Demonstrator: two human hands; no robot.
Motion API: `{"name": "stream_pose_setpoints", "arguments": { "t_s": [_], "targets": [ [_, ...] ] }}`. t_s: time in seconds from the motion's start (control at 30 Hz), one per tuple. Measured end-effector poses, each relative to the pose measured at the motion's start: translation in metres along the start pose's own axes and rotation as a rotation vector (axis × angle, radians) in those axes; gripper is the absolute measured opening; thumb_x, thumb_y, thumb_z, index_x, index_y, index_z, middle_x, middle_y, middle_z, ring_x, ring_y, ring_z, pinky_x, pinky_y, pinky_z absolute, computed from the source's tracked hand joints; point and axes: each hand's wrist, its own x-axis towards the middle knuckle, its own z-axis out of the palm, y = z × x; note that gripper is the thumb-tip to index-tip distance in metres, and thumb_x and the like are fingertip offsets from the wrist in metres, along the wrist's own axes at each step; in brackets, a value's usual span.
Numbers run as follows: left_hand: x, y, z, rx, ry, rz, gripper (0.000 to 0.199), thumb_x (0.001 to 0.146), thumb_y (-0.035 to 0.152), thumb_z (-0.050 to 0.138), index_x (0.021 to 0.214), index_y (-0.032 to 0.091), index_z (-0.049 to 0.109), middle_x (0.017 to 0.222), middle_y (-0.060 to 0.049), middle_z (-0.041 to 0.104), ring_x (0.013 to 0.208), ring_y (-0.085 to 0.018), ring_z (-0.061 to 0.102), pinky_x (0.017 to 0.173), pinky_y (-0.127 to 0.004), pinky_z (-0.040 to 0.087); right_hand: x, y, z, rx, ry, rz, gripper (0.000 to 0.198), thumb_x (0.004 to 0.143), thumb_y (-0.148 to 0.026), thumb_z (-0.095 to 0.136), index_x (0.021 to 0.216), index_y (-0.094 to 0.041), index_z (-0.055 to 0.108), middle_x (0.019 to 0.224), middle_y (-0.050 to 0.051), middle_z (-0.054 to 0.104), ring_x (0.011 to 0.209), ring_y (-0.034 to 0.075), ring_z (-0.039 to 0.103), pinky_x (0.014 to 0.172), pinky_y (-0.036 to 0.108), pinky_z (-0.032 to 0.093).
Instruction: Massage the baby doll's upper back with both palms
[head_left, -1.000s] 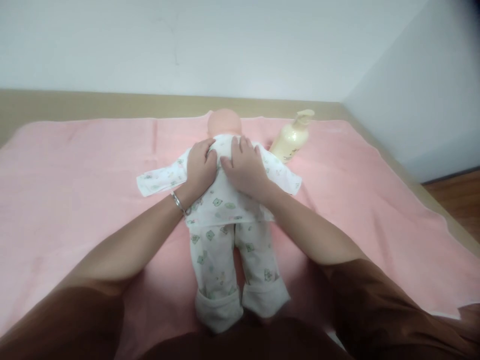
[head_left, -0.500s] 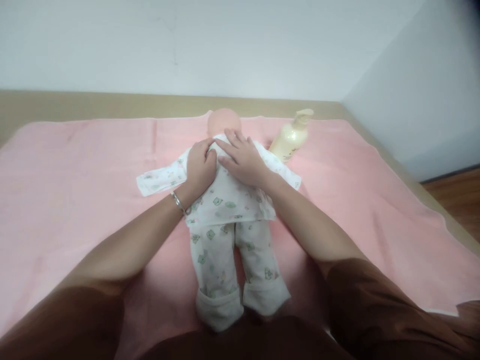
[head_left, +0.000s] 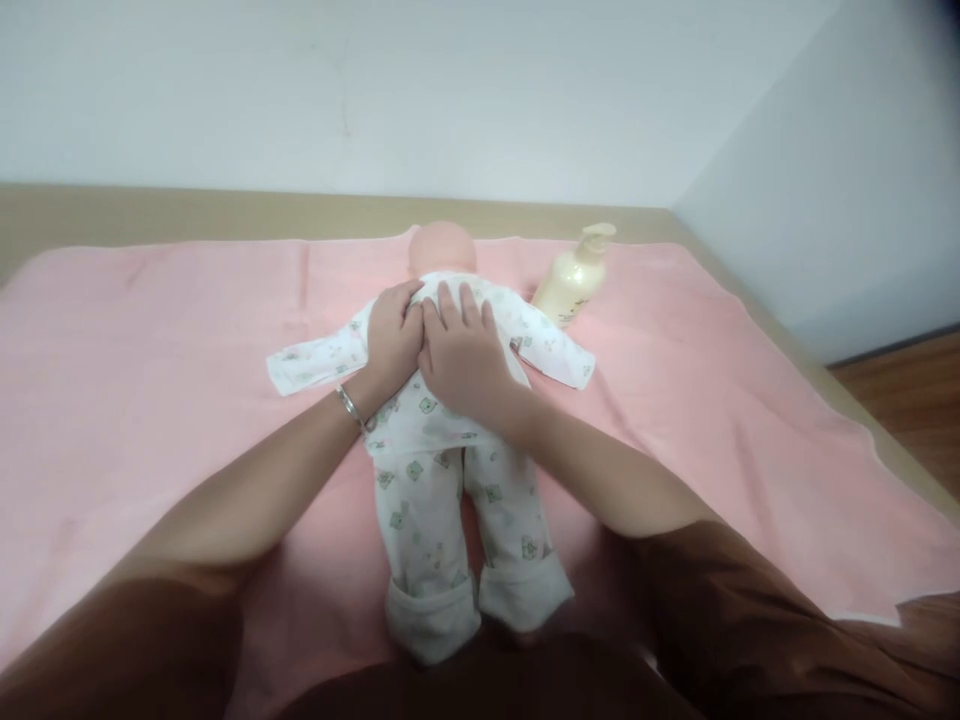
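Observation:
A baby doll (head_left: 420,425) in white patterned pyjamas lies with its legs toward me, the back of its bald head showing at the far end. On the left of its upper back, my left hand (head_left: 394,340) is closed on the clothed torso, with some fingertips hidden. My right hand (head_left: 469,360) lies flat and open on the middle of the back, fingers pointing at the head. Its thumb side is against my left hand. Both pyjama sleeves spread outward, and the trouser cuffs are turned up.
A pale yellow pump bottle (head_left: 571,285) leans or lies tilted right of the doll's shoulder. The pink cloth (head_left: 165,400) covers most of the wooden surface (head_left: 225,212). White walls (head_left: 480,100) stand behind and at the right.
My right hand has slid down the doll's back toward me and somewhat left, off the neck area. My left hand stays on the doll. The whole view has shifted slightly.

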Motion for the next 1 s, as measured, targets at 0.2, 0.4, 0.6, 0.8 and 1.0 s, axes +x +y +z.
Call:
{"name": "stream_pose_setpoints", "arguments": {
  "t_s": [0.2,0.4,0.6,0.8,1.0],
  "targets": [
    [0.001,-0.004,0.002,-0.016,0.017,0.028,0.046,0.089,0.024,0.037,0.122,0.019,0.069,0.129,-0.007,0.072,0.122,-0.023,0.064,0.115,-0.041,0.051,0.008,0.014,-0.001,0.136,-0.014,-0.131,0.055,0.097,-0.018,0.037,0.150,-0.009,0.051,0.167,0.012,0.036,0.160,0.036,0.024,0.132,0.064,0.015],
    [0.003,-0.004,0.003,0.001,0.009,0.046,0.049,0.089,0.024,0.037,0.127,0.015,0.067,0.133,-0.010,0.070,0.126,-0.024,0.062,0.118,-0.043,0.048,0.036,0.048,0.005,0.273,-0.007,-0.180,0.052,0.100,-0.023,0.031,0.143,-0.021,0.060,0.164,0.004,0.042,0.158,0.030,0.031,0.130,0.061,0.022],
    [0.000,0.007,0.003,0.127,-0.061,0.103,0.048,0.089,0.026,0.043,0.132,0.017,0.063,0.152,-0.010,0.056,0.152,-0.031,0.040,0.133,-0.055,0.026,0.045,0.064,0.008,0.274,0.016,0.005,0.057,0.100,-0.029,0.033,0.153,-0.014,0.048,0.167,0.011,0.036,0.158,0.032,0.030,0.129,0.059,0.026],
    [-0.012,0.026,0.002,0.164,-0.142,0.103,0.055,0.096,0.026,0.032,0.146,0.011,0.049,0.158,-0.016,0.049,0.158,-0.032,0.031,0.132,-0.057,0.023,0.038,0.055,0.001,0.114,-0.038,-0.027,0.058,0.104,-0.028,0.027,0.157,-0.008,0.039,0.166,0.019,0.035,0.156,0.034,0.032,0.127,0.059,0.030],
    [0.007,0.010,0.001,0.134,-0.144,0.019,0.052,0.097,0.029,0.033,0.139,0.013,0.057,0.152,-0.015,0.055,0.148,-0.029,0.046,0.131,-0.052,0.028,0.008,0.020,0.000,0.014,0.021,-0.032,0.057,0.104,-0.025,0.029,0.156,-0.007,0.041,0.168,0.018,0.032,0.157,0.040,0.028,0.129,0.062,0.025]
  ]
}}
